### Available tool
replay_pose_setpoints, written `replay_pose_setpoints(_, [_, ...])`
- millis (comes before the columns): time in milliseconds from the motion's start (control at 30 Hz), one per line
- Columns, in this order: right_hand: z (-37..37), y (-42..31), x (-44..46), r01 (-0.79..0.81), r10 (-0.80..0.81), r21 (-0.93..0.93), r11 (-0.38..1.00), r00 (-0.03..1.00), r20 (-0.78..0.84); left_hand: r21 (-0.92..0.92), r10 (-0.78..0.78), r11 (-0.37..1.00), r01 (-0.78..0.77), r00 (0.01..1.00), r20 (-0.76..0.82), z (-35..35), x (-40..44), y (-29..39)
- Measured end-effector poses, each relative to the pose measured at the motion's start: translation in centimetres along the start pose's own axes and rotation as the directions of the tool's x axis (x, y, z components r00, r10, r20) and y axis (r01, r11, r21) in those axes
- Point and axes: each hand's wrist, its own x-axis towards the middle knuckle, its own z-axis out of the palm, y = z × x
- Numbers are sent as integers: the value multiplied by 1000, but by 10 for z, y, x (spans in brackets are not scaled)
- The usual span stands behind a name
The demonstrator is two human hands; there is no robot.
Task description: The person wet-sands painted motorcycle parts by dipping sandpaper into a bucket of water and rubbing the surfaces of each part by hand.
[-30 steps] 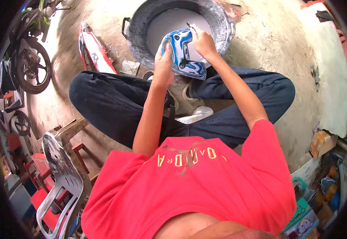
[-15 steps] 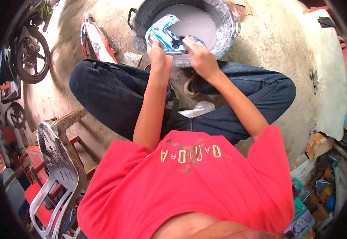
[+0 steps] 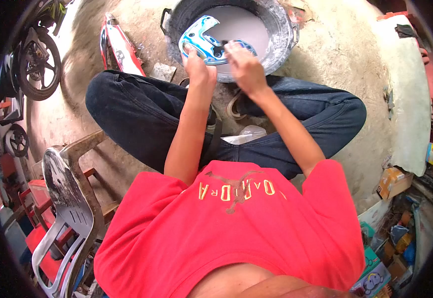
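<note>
A blue and white patterned panel (image 3: 201, 43) is held over the near left part of a black tub (image 3: 282, 44) with cloudy whitish liquid inside. My left hand (image 3: 196, 65) grips the panel's lower left end, thumb on its face. My right hand (image 3: 244, 64) is at the panel's right part, fingers bent together; a small dark thing shows at the fingertips, too small to make out.
A red and white panel (image 3: 122, 52) lies on the floor left of the tub, near a flat scrap (image 3: 163, 72). A grey chair (image 3: 70, 193) stands at lower left, a motorcycle (image 3: 37, 64) at upper left. A cardboard box (image 3: 394, 183) sits at right.
The panel has turned and moved left from its place a second ago, with my left hand on it. My right hand has come down from the panel's top to its right part.
</note>
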Motion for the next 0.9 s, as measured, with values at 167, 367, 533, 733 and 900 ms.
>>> replay_pose_setpoints(167, [-6,1,4,-3,1,31,1000,998,63,-83,-7,996,11,998,56,-2,4,6])
replay_pose_setpoints(367, [-11,-8,7,147,-155,66,987,976,154,32,17,999,-16,999,-32,1,3,7])
replay_pose_setpoints(533, [-5,5,6,177,-156,-167,970,979,134,-53,40,998,-41,999,-12,-1,6,8])
replay_pose_setpoints(733, [-1,-27,2,147,-155,80,986,983,98,-15,-18,1000,18,1000,4,-1,4,12])
replay_pose_setpoints(900, [7,18,13,-34,29,81,996,998,62,27,62,998,-63,997,41,1,2,14])
